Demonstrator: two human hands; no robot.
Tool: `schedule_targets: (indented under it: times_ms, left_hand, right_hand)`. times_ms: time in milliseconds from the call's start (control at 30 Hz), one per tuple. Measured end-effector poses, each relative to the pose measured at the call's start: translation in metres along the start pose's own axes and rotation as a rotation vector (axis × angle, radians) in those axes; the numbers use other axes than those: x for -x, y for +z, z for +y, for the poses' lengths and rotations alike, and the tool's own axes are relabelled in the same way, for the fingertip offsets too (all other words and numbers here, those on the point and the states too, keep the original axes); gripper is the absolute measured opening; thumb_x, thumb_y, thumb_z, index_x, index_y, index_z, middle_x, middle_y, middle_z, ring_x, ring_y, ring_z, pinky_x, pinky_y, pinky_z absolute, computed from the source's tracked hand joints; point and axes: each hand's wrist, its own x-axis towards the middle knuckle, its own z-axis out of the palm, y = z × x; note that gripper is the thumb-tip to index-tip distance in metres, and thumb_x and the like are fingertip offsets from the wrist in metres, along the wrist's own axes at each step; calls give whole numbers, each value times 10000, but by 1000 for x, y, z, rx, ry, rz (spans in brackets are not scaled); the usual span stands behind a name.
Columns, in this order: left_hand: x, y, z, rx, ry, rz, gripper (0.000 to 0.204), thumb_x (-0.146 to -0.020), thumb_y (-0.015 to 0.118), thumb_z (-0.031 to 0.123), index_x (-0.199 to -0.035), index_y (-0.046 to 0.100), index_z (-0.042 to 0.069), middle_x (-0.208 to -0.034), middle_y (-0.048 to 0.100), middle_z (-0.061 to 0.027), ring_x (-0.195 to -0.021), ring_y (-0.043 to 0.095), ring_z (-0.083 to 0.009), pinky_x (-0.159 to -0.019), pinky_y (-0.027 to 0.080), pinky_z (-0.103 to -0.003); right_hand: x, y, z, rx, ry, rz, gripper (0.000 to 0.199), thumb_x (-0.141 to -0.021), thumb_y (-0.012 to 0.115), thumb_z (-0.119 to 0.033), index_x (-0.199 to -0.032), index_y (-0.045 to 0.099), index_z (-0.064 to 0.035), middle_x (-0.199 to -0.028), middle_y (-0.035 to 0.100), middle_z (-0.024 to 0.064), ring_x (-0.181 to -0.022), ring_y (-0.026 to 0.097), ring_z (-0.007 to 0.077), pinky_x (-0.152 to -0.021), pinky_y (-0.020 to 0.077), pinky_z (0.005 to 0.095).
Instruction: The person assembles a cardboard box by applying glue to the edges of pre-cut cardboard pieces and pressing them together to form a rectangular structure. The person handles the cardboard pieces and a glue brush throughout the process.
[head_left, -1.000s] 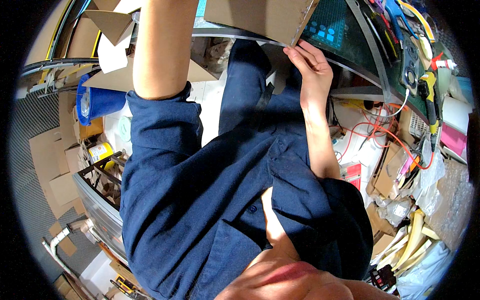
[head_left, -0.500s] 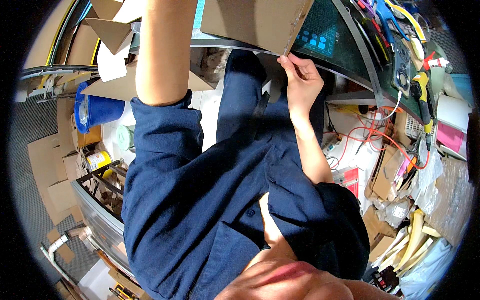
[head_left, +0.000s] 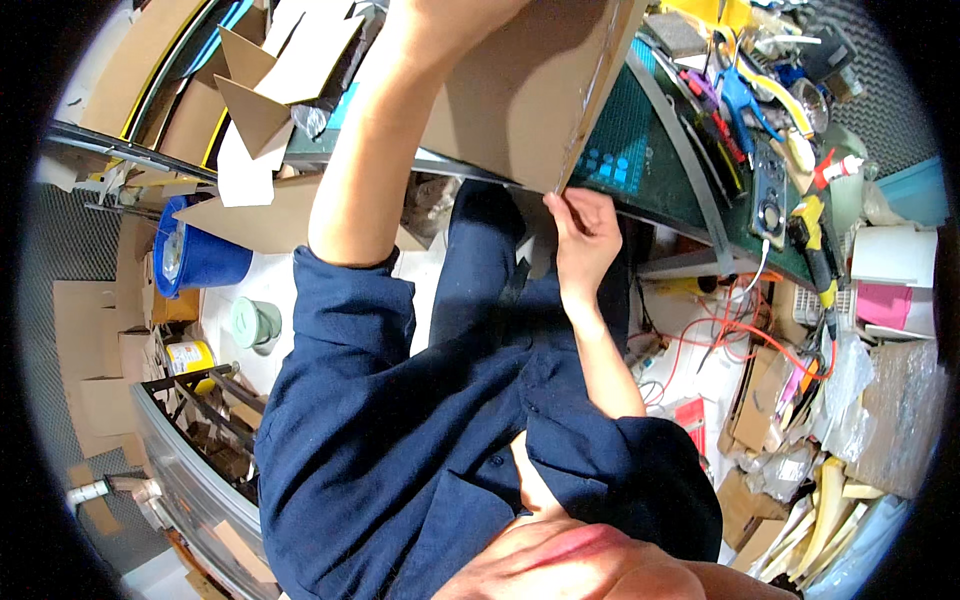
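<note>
Head cam, looking down the person's front. Left arm goes straight up from a rolled navy sleeve (head_left: pixel 340 290), forearm bare, running up the face of the cardboard box (head_left: pixel 520 90). Left hand (head_left: pixel 450 12) sits right at the top edge of the pic, mostly cut off — looks pressed on the box near its top, but can't tell if the fingers are clenched or flat.

Right arm bends at the elbow low down, forearm rising at a slant, wrist cocked back. Right hand (head_left: pixel 582 235) is at the box's lower corner, fingers curled up and pinching the bottom edge of the cardboard, thumb toward the box. So that hand is grasping the box edge.

Box itself: big, brown, held up in front of the chest betw. both hands, tilted, its lower corner just above the right hand, partly covering the green cutting mat (head_left: pixel 610 165) on the surface (head_left: pixel 720 200) behind.

Right of the right hand, well apart: blue scissors (head_left: pixel 740 95), a yellow-handled tool (head_left: pixel 815 250), red wires (head_left: pixel 740 330) hanging below the surface edge. Left of the left arm: cardboard scraps (head_left: pixel 270 90), a blue bucket (head_left: pixel 205 260), a pale green cup (head_left: pixel 255 322) on the floor.
</note>
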Motion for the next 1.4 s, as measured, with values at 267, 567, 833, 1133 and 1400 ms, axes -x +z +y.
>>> schedule_targets:
  times_ms: [267,567,833,1133,1400]
  left_hand:
    - [2,13,-8,265,-78,8,317,-970,540,112,-1277,535,36,-810,533,40,-725,472,-27,-665,381,-170]
    - [1,9,7,316,-170,-39,326,-986,498,88,-1307,486,35,-817,534,24,-718,480,-33,-656,400,-178]
    - [1,5,16,309,-252,-54,318,-978,512,91,-1292,503,44,-818,506,30,-694,435,-36,-635,377,-185]
    - [-1,0,21,145,-247,-79,349,-943,525,38,-1292,507,32,-1126,540,-33,-904,496,-72,-814,415,-222]
    - [4,5,13,336,-212,-56,419,-920,540,-15,-1330,463,30,-1266,492,-63,-1086,504,-116,-929,410,-257]
  right_hand:
    - [0,-1,8,-62,3,23,88,-848,696,-4,-917,666,40,-872,698,74,-782,621,71,-723,486,197]
    - [0,-1,8,-66,-13,-20,73,-852,688,2,-908,660,39,-883,701,90,-800,642,93,-739,498,208]
    - [1,-3,8,-56,-23,-20,89,-846,696,3,-924,668,36,-887,698,69,-784,621,77,-743,490,204]
    - [2,-3,5,-34,-4,-31,94,-858,691,-19,-930,664,37,-890,703,82,-819,639,88,-759,491,208]
    - [3,-3,4,-18,-13,-50,82,-866,680,-15,-925,659,38,-902,704,92,-821,640,93,-764,495,217]
